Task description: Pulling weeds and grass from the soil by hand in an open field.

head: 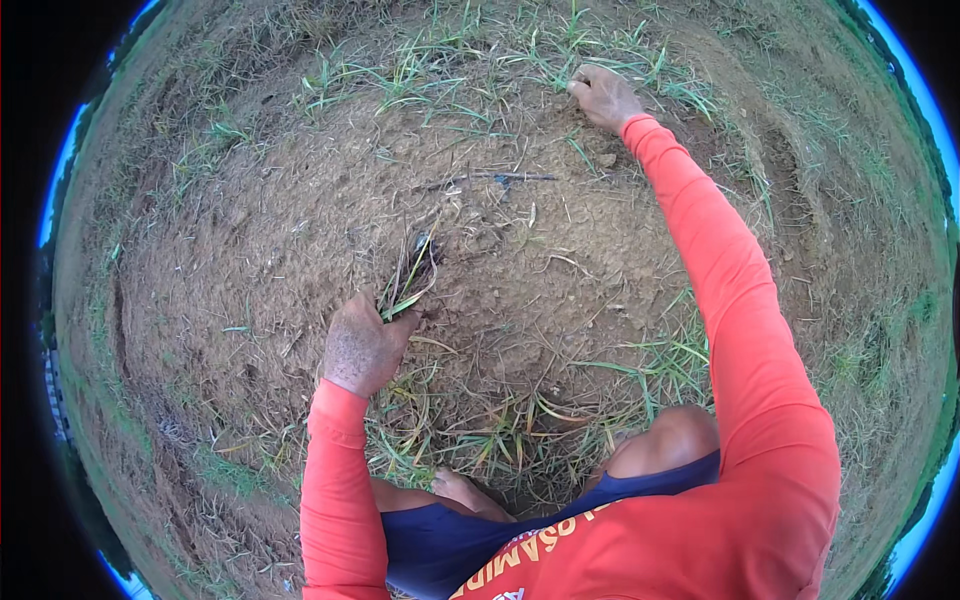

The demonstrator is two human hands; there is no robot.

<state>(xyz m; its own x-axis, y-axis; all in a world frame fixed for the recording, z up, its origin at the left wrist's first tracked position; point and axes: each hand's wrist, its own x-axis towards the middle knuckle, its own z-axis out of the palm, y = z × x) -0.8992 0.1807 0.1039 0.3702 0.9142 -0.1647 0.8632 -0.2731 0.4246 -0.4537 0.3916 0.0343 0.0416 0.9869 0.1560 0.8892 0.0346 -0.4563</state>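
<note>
My left hand (364, 349) is closed around a small bunch of pulled grass (409, 289), its green and dry stems pointing away from me over the bare soil. Dark matter, perhaps roots or dirt, shows around the far end of the bunch. Farther out and to the right, my right hand (606, 97) is stretched to the edge of a band of growing green grass (420, 71). Its fingers are curled in against the blades there; the palm side is hidden.
A thin dry stick (517, 177) lies on the brown soil (300, 202) between the hands. More grass (517, 427) grows close before my bent knees, and a tuft (671, 364) stands beside the right knee (667, 442). Furrows run along the left and right sides.
</note>
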